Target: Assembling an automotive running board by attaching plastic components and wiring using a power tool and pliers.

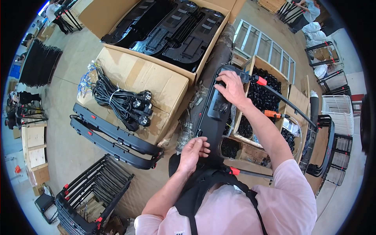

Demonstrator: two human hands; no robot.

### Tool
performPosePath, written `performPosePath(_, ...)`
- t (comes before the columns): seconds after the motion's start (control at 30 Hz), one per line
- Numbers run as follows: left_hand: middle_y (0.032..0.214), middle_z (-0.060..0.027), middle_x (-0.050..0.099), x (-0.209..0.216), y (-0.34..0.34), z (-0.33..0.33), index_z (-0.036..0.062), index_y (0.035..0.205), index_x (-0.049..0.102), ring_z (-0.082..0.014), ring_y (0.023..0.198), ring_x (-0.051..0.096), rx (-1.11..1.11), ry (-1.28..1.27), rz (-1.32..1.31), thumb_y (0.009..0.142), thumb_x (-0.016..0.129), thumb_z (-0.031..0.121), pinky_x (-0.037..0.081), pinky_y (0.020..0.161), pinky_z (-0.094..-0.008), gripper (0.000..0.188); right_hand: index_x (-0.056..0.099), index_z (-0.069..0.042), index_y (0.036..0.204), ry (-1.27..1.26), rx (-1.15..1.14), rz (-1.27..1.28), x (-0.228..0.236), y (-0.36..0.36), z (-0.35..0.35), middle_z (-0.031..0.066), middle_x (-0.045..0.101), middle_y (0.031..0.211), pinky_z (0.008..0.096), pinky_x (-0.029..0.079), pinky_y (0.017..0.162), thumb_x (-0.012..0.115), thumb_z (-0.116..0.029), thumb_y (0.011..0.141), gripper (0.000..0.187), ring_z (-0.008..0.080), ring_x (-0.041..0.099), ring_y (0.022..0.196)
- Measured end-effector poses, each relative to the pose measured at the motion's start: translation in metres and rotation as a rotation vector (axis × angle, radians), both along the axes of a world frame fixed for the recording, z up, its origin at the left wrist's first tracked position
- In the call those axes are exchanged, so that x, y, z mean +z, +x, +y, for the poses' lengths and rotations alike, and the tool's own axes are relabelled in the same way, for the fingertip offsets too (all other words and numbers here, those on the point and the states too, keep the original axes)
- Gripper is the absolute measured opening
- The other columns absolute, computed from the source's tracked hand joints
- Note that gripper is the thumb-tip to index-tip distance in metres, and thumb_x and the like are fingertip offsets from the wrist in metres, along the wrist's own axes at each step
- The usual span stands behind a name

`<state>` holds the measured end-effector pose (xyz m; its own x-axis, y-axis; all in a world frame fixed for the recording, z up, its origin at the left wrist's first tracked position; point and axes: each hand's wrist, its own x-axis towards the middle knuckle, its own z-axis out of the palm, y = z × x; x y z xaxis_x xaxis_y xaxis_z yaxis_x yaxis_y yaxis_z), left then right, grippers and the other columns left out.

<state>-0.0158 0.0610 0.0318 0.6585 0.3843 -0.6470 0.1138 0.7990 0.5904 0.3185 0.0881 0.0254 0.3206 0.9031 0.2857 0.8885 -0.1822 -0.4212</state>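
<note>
A long black plastic housing (213,117) with a vented raised block lies lengthwise in front of me, joined to a dark tubular frame (291,103) with red-tipped corners that stretches off to the right. My right hand (234,88) is laid over the housing's far end, its fingers bent against the surface. Close to the left edge, at the near end, my left hand (191,153) has its fingers curled and thumb drawn in. Whatever sits in that pinch, if anything, is too small to make out.
Left of the housing are a carton with bundled black power cables (117,98) and black curved trims (113,135). An open carton (192,72) of black mouldings stands beyond. To the right, a wooden bin (284,82) holds small black parts, beside an orange power tool (272,114). Stacked frames (94,192) stand lower left.
</note>
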Motion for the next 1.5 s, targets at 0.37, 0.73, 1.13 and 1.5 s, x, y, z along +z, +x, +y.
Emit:
performPosePath(0.37,0.082,0.0060,0.054,-0.022,-0.023,-0.003,0.0037,0.123,0.064,-0.0023,0.066,0.045,0.278,0.334,0.166,0.112,0.055,0.014,0.038,0.057,-0.0213,0.018,0.078,-0.016,0.111,-0.065,0.499,0.002,0.024,-0.115,-0.081,0.0043,0.065,0.123,0.0406,0.048,0.092,0.074,-0.006,0.078,0.034,0.0266,0.062,0.115)
performPosePath(0.73,0.077,0.0051,0.053,-0.015,0.007,-0.020,0.0054,0.121,0.064,-0.0027,0.062,0.044,0.181,0.401,0.106,0.112,0.056,0.017,0.034,0.053,-0.0203,0.016,0.073,-0.010,0.120,0.035,0.412,-0.065,0.014,-0.095,-0.112,0.0078,0.066,0.115,0.0397,0.052,0.086,0.069,-0.009,0.084,0.036,0.0270,0.066,0.104)
performPosePath(1.13,0.087,0.0019,0.062,0.015,0.054,-0.088,0.0046,0.121,0.066,-0.0040,0.070,0.056,-0.134,0.282,0.045,0.112,0.057,0.018,0.045,0.058,-0.0207,0.018,0.074,-0.011,0.122,-0.548,0.135,0.171,-0.111,0.027,-0.254,0.0129,0.065,0.128,0.0469,0.055,0.102,0.070,-0.009,0.090,0.033,0.0355,0.067,0.119)
performPosePath(1.5,0.094,-0.0010,0.064,-0.002,0.099,-0.123,0.0034,0.124,0.065,-0.0074,0.076,0.061,-0.339,0.216,0.077,0.113,0.055,0.023,0.051,0.063,-0.0228,0.024,0.071,-0.012,0.129,-0.817,0.416,0.009,-0.124,0.038,-0.245,0.0174,0.059,0.136,0.0500,0.057,0.098,0.069,-0.018,0.090,0.040,0.0366,0.067,0.118)
